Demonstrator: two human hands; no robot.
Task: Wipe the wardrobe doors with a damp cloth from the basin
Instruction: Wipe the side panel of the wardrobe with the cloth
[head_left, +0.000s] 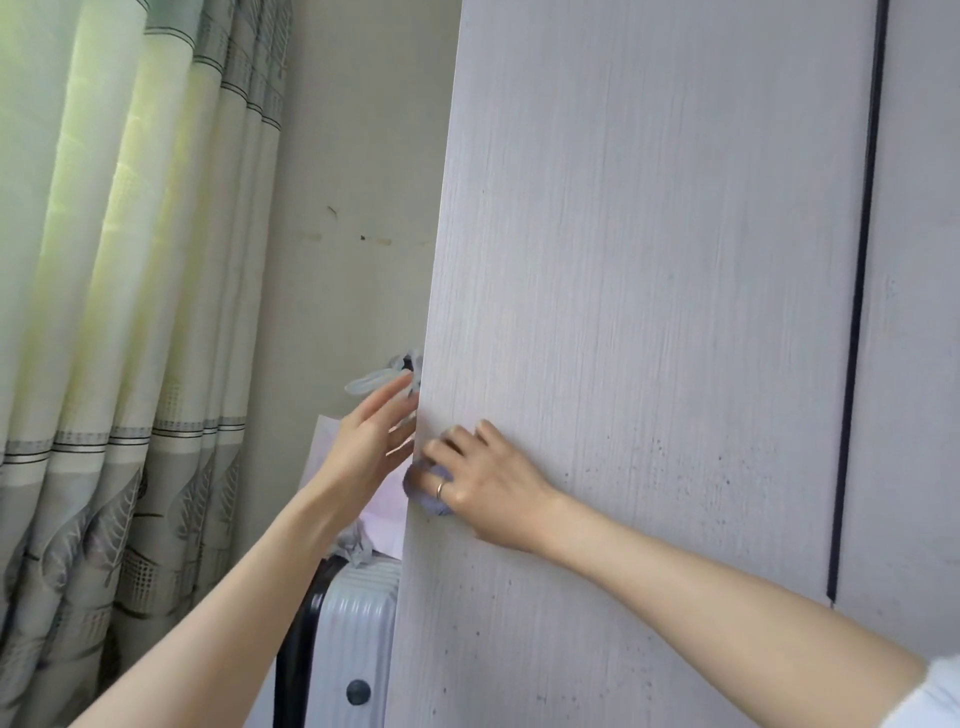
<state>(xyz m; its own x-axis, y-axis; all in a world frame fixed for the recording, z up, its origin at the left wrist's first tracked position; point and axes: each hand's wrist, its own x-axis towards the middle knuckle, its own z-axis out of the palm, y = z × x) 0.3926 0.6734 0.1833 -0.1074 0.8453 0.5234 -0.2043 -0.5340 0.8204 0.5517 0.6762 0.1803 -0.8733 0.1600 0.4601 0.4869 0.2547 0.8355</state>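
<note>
Purple cloth (427, 491) sits bunched under the right hand (485, 488), pressed near the wardrobe door (649, 312) edge; left hand (371, 441), fingers straight, steadies it. Specks lower down suggest wiping remains.

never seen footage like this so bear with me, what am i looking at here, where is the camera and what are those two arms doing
There is no machine here: a person is cleaning, and the one picture comes from a wide-angle camera worn on their head, looking forward and down. That is why you see only two bare arms reaching in from the bottom.

The big pale panel is a wardrobe door. The right hand, which wears a ring, presses a small bluish cloth against the door near its left edge, fingers curled over it. The left hand is open, its straight fingers at that edge of the door, apparently steadying it.

Behind the door you can see a curtain on the left, a plain wall, and lower down a pale ribbed suitcase with some things on top.
</note>
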